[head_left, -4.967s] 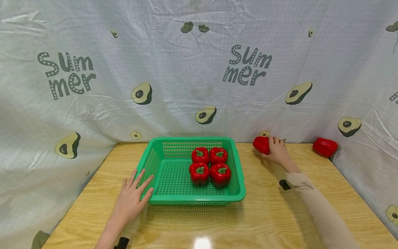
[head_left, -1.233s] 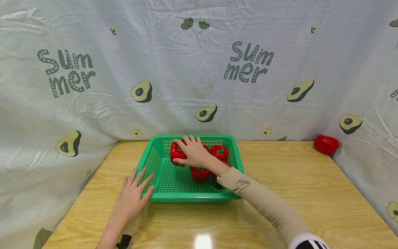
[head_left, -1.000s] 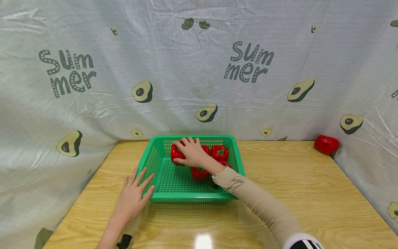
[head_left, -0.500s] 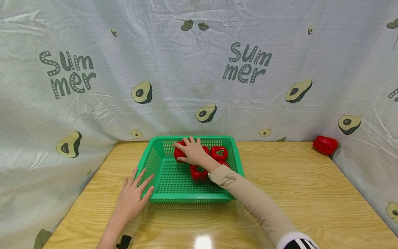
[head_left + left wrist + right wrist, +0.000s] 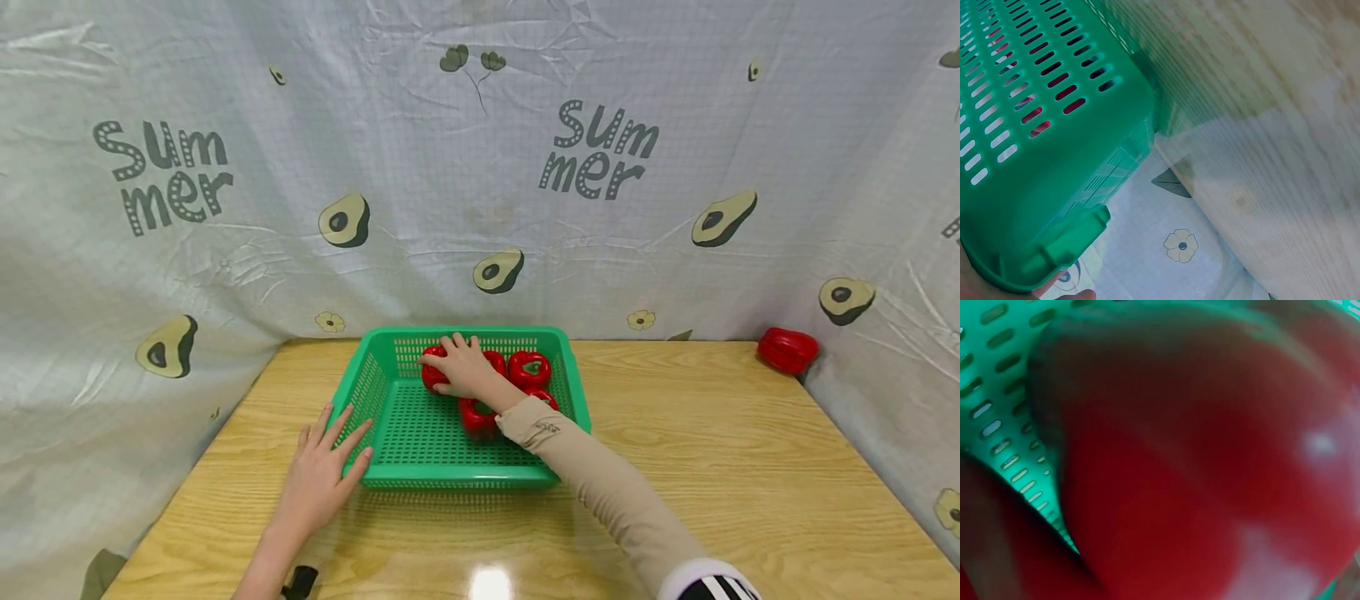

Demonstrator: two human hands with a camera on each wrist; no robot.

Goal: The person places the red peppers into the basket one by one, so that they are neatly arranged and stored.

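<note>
In the head view, a red bell pepper (image 5: 431,377) sits at the back left of the group in the green basket (image 5: 480,473). My right hand (image 5: 467,367) grips it from above, thumb at its near side, and covers part of it. Large and blurred, a pepper's red side (image 5: 1179,487) fills the right wrist view. Several more bell peppers (image 5: 528,367) stand in the basket, partly hidden by my right arm. My left hand (image 5: 318,475) rests with spread fingers on the basket's left rim. Only fingertips of it (image 5: 1079,295) show under the rim in the left wrist view.
Another red bell pepper (image 5: 787,350) lies on its side at the table's far right corner. The wooden table (image 5: 697,425) meets a hanging printed cloth (image 5: 420,167) at the back and sides. The left part of the basket's slotted floor (image 5: 408,433) is bare.
My right hand took a bell pepper from the table's back right into the basket. Over the last second it lowered the pepper and shifted it slightly right. My left hand stayed put.
</note>
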